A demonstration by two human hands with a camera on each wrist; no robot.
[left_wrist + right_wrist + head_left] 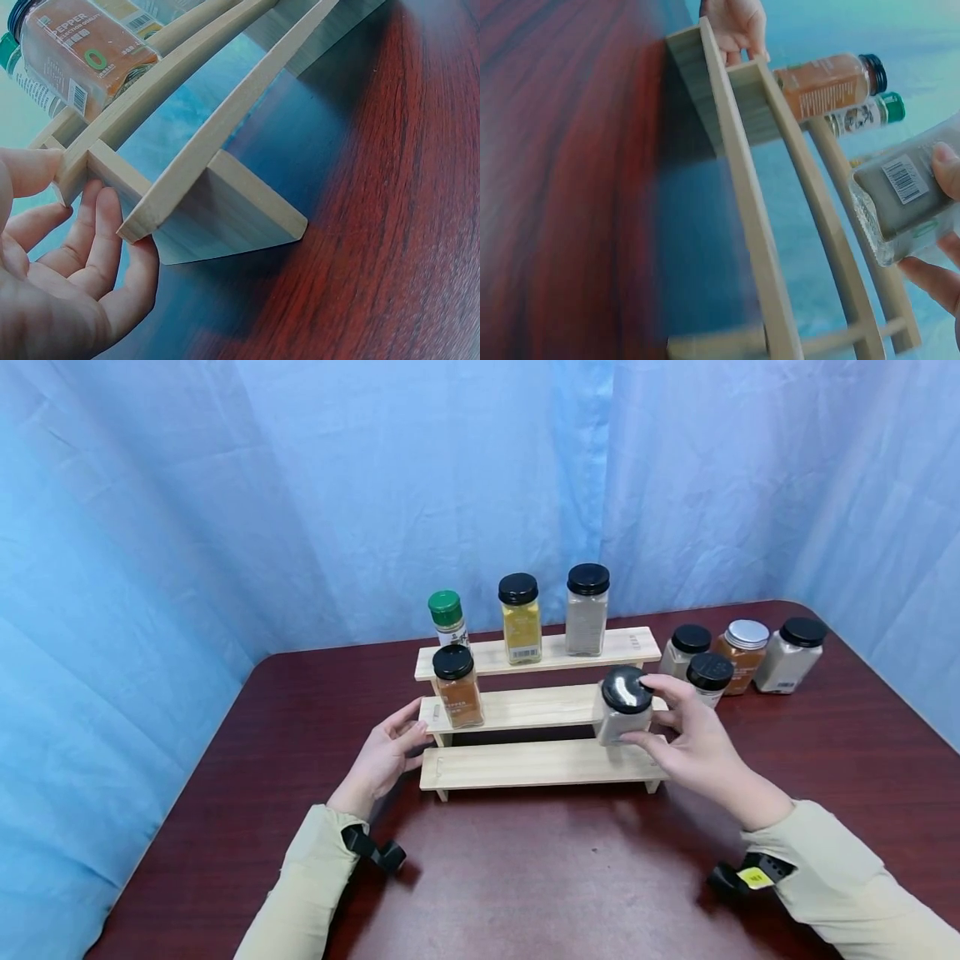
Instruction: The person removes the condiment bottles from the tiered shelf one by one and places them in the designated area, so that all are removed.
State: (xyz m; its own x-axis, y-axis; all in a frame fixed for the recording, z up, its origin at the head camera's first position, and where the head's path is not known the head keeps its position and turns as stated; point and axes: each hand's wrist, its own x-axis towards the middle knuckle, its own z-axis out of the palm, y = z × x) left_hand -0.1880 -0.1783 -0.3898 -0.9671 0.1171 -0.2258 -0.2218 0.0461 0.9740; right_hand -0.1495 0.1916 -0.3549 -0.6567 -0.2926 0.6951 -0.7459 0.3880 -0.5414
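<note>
A three-step wooden rack (517, 767) stands on the table. My left hand (382, 756) grips its left end at the middle step, thumb on top and fingers beneath, as the left wrist view shows. In my right hand (697, 739) is a black-lidded spice jar (624, 706) of greyish powder, pinched between thumb and fingers, over the right part of the middle step. An orange pepper jar (460, 697) sits at that step's left end. On the top step are a green-capped shaker (447, 614), a yellow spice jar (522, 622) and a grey spice jar (587, 614).
Right of the rack, several more jars stand on the dark red table (525, 877): a silver-lidded orange jar (742, 652), a pale black-lidded jar (791, 656) and others close by. A blue curtain (412, 485) hangs behind and at both sides.
</note>
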